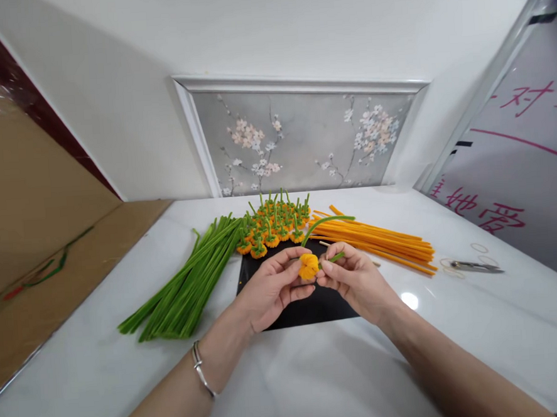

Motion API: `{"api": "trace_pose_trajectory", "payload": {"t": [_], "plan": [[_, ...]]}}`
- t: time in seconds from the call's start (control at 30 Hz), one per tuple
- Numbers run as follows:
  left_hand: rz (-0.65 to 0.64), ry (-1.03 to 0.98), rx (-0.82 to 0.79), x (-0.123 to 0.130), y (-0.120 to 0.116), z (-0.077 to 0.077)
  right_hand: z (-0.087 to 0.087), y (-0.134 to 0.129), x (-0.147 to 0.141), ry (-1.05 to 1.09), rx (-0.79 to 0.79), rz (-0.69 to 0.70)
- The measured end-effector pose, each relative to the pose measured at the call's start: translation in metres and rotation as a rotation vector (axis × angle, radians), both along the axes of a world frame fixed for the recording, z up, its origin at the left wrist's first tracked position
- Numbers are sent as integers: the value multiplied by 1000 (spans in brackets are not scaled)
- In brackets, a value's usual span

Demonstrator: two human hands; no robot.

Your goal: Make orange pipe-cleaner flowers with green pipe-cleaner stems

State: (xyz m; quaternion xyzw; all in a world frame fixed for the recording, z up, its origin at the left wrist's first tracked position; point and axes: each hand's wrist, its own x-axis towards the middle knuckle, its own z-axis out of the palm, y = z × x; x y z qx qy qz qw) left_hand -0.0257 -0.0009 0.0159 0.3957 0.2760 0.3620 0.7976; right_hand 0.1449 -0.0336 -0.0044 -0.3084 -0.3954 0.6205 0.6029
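Observation:
Between thumb and fingers, my left hand (pixel 276 284) pinches a small orange pipe-cleaner pumpkin (pixel 308 266). My right hand (pixel 351 276) is closed on a green pipe cleaner (pixel 337 257) at the pumpkin's right side. A longer green length (pixel 324 221) curves up behind the fingers and bends to the right. Both hands are over a black mat (pixel 308 307). Just beyond them stand several finished-looking orange pumpkins (pixel 279 224) with green stems and collars. The fingertips partly hide where green meets orange.
A bundle of green pipe cleaners (pixel 193 283) lies left on the white table (pixel 288 371). Orange pipe cleaners (pixel 379 237) lie to the right, near nippers (pixel 478 267) and thin rings (pixel 479 247). A cardboard box (pixel 32 186) stands at left; a whiteboard (pixel 515 144) at right.

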Motion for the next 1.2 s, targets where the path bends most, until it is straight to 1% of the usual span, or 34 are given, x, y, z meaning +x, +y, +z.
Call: {"api": "trace_pose_trajectory", "payload": {"t": [0.07, 0.17, 0.23, 0.5, 0.67, 0.8, 0.97, 1.07, 1.13, 1.2], "plan": [[-23, 18, 0, 1, -1, 0, -2, 0, 0, -86, 46, -59], [-15, 23, -10, 3, -2, -1, -3, 1, 2, -283, 146, -208], [-12, 31, -24, 4, -3, -1, -2, 0, 2, -410, 221, -280], [38, 17, -64, 4, -5, 6, 1, -4, 5, -768, 565, -421], [90, 19, -74, 7, -7, 8, 5, -7, 9, -1034, 807, -588], [97, 28, -71, 10, -11, 8, 5, -8, 11, -1187, 921, -595], [88, 75, 9, 12, -13, 4, 5, -8, 12, -1237, 1004, -579], [101, 146, 67, 12, -13, 3, 6, -10, 11, -1262, 1055, -578], [110, 176, 67, 12, -13, 3, 7, -11, 10, -1297, 1072, -573], [104, 160, 31, 11, -14, 4, 8, -12, 10, -1333, 1078, -566]]}}
